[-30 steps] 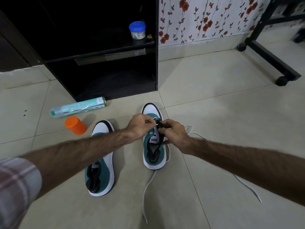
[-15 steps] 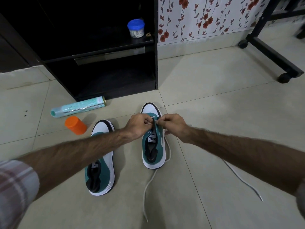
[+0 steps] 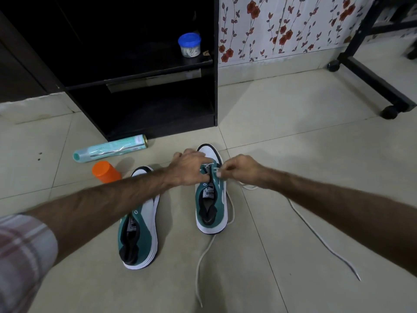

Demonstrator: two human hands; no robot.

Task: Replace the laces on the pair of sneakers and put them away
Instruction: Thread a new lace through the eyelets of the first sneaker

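right hand (image 3: 240,169) pinching lace (image 3: 316,236) (white), sneaker (image 3: 212,204)

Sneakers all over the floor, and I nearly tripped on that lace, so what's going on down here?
A person is relacing the right-hand sneaker. The left hand steadies its front, and the right hand pinches the white lace at the eyelets. Only the lowest eyelets look threaded, and both long ends trail across the floor tiles. The other sneaker lies alongside with no lace visible. A spray can and an orange cap lie nearby.
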